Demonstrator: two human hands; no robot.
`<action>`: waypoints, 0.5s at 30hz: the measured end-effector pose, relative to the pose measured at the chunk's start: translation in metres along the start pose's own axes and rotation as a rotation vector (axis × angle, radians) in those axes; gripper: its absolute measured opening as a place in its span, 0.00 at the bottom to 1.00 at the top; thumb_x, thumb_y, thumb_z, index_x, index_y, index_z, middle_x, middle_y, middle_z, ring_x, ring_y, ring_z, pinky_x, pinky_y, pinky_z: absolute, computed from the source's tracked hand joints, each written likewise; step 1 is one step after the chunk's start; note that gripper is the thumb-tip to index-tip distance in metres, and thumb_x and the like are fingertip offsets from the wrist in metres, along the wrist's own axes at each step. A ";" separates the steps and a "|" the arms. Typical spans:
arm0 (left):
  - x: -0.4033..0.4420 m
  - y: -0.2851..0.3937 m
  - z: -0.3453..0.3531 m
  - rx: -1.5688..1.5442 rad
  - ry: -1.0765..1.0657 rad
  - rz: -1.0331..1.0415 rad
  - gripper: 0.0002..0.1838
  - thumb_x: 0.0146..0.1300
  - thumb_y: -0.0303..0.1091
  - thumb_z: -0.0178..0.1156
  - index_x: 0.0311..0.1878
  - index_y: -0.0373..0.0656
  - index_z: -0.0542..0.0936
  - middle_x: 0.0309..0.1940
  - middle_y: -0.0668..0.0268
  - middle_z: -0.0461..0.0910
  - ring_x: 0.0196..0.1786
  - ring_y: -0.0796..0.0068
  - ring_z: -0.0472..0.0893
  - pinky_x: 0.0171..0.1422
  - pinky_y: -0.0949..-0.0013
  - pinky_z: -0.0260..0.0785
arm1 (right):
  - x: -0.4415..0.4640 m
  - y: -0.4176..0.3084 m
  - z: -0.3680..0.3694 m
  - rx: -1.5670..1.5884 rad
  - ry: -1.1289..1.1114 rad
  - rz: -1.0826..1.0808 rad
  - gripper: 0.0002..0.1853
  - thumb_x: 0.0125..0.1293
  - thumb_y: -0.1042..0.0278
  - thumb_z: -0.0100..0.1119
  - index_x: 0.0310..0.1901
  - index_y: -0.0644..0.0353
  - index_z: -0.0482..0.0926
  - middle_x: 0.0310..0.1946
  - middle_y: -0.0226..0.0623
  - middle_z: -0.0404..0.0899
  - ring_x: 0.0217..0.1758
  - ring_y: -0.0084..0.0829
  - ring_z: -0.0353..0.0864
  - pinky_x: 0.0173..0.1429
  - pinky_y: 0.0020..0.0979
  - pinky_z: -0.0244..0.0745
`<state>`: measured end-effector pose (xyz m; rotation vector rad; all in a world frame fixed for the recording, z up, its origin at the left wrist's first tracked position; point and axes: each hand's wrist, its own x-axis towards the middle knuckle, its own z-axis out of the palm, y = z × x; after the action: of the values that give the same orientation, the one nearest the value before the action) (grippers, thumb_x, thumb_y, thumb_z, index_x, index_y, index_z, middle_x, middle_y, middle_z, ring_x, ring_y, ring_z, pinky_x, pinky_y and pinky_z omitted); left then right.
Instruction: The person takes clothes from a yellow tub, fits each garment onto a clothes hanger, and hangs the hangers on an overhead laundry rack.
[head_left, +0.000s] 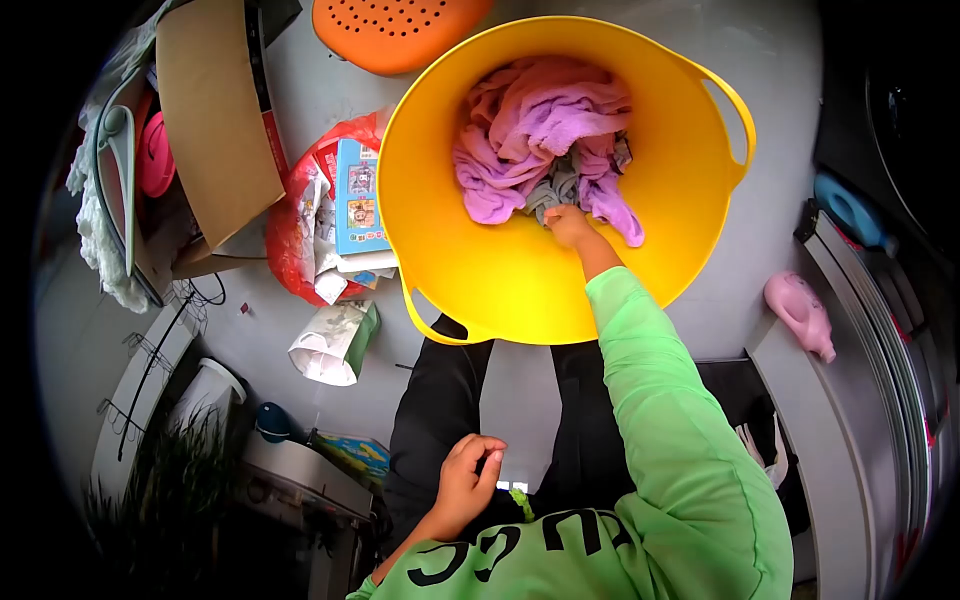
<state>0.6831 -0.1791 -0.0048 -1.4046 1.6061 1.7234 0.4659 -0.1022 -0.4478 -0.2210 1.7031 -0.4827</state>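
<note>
A large yellow tub (480, 280) with two side handles stands in front of my legs. Pink and purple cloth (545, 110) lies bunched inside it, with a grey cloth (553, 190) at its lower edge. My right hand (567, 226) reaches into the tub, its fingers closed on the grey cloth. Near my lap, above my dark trousers, my left hand (470, 480) is loosely curled and touches none of the laundry; whether anything is inside its fingers is hidden.
An orange perforated object (395, 30) lies behind the tub. Left are a red bag (290, 235) with boxes and papers, a white paper bag (335, 343) and a cardboard box (215, 120). At right are a pink bottle (798, 312) and a blue bottle (850, 212).
</note>
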 end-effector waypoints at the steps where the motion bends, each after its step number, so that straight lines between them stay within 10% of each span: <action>1: 0.003 0.001 -0.001 0.013 -0.002 -0.015 0.04 0.62 0.25 0.56 0.39 0.38 0.78 0.32 0.62 0.77 0.37 0.68 0.77 0.44 0.71 0.68 | -0.010 -0.009 0.002 0.137 -0.037 0.033 0.13 0.60 0.67 0.62 0.46 0.59 0.81 0.46 0.41 0.80 0.45 0.31 0.78 0.51 0.29 0.72; 3: -0.004 0.008 -0.002 0.003 0.003 -0.037 0.05 0.62 0.25 0.56 0.40 0.38 0.78 0.32 0.62 0.77 0.37 0.69 0.77 0.44 0.71 0.68 | -0.066 -0.044 0.005 0.408 -0.102 0.103 0.11 0.59 0.68 0.63 0.42 0.61 0.80 0.40 0.35 0.81 0.40 0.26 0.77 0.45 0.27 0.71; 7: -0.028 0.031 -0.001 -0.031 0.051 0.021 0.07 0.62 0.23 0.56 0.43 0.37 0.78 0.36 0.62 0.77 0.38 0.71 0.78 0.46 0.71 0.69 | -0.220 -0.115 -0.003 -0.095 0.212 -0.471 0.07 0.53 0.68 0.63 0.33 0.55 0.76 0.33 0.38 0.78 0.39 0.41 0.76 0.46 0.36 0.71; 15: -0.084 0.116 0.013 -0.275 0.002 0.421 0.26 0.52 0.28 0.66 0.56 0.39 0.73 0.58 0.53 0.69 0.54 0.58 0.76 0.56 0.64 0.70 | -0.537 -0.269 -0.071 0.197 -0.210 -0.772 0.18 0.56 0.73 0.57 0.51 0.58 0.75 0.38 0.40 0.75 0.39 0.32 0.75 0.44 0.31 0.71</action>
<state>0.6179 -0.1702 0.1226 -1.2428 1.8181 2.2548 0.4677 -0.1094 0.1567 -0.7673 1.3093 -1.1447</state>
